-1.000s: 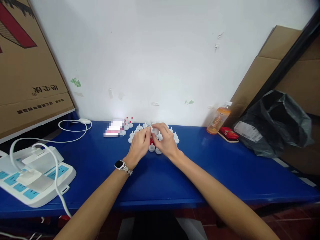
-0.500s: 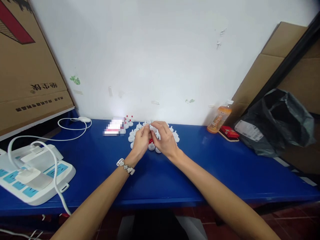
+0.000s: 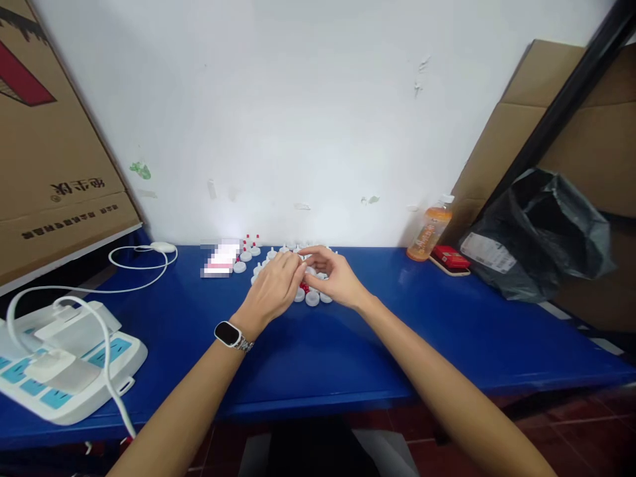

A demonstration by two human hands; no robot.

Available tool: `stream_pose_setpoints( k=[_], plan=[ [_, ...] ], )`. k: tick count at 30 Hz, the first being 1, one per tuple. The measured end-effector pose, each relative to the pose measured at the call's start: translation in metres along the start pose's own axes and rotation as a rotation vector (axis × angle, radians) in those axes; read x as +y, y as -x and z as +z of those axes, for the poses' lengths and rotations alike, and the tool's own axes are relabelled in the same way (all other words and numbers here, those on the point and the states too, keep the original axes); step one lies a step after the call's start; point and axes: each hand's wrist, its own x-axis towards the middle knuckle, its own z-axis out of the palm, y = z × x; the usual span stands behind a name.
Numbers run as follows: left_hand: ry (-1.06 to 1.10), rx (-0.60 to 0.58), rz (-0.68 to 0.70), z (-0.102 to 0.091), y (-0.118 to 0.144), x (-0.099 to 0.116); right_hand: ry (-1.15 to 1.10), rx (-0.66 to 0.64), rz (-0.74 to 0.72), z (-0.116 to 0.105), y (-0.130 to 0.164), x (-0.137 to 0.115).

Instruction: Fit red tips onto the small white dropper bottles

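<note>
White plastic caps (image 3: 313, 299) with upright spouts cluster on the blue surface (image 3: 447, 318) beneath both hands. Small red tips (image 3: 305, 287) lie among them, at six o'clock from where the fingertips meet, nearest the right thumb. Left hand (image 3: 275, 285), fingers together, meets the curved right hand (image 3: 332, 273); we cannot tell what either grip is clamped on, if anything. Red-tipped caps (image 3: 255, 251) stand at eleven o'clock from the left hand. Writing: carton (image 3: 59, 146) at ten o'clock, upside-down, we read 绝尘侠®. Drink bottle (image 3: 430, 233) toward three o'clock and bag label (image 3: 488, 252) beyond: illegible to us.
</note>
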Motion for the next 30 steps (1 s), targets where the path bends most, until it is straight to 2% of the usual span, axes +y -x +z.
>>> stream_pose_setpoints(
  k=[4,6,8,10,12,16,19,22,24,27,30],
  plan=[
    [0.066,-0.079,0.144,0.001,0.002,0.002,-0.419,-0.323,0.332,-0.02,-0.001,-0.009],
    [0.175,-0.097,0.14,0.004,0.003,0.006,-0.533,-0.435,0.426,-0.028,-0.001,-0.009],
    [0.283,-0.08,0.087,0.009,0.004,0.01,-0.586,-0.469,0.467,-0.031,-0.001,-0.007],
    [0.365,-0.034,-0.005,0.014,0.003,0.01,-0.572,-0.414,0.461,-0.029,-0.001,-0.004],
    [0.42,0.03,-0.117,0.019,0.002,0.005,-0.457,-0.3,0.394,-0.024,-0.001,0.0],
    [0.476,0.163,-0.316,0.022,0.0,-0.016,0.029,-0.02,0.14,-0.013,0.0,0.006],
    [0.35,0.069,-0.32,0.021,0.002,-0.031,0.243,0.089,0.097,-0.009,0.0,0.01],
    [0.102,-0.079,-0.202,0.02,0.004,-0.036,0.311,0.144,0.157,-0.011,0.0,0.016],
    [-0.002,-0.137,-0.155,0.021,0.005,-0.036,0.311,0.179,0.163,-0.014,-0.002,0.021],
    [-0.019,-0.182,-0.178,0.02,0.007,-0.037,0.37,0.272,0.11,-0.017,-0.002,0.025],
    [0.041,-0.174,-0.219,0.016,0.009,-0.043,0.488,0.345,0.102,-0.018,-0.002,0.025]
  ],
)
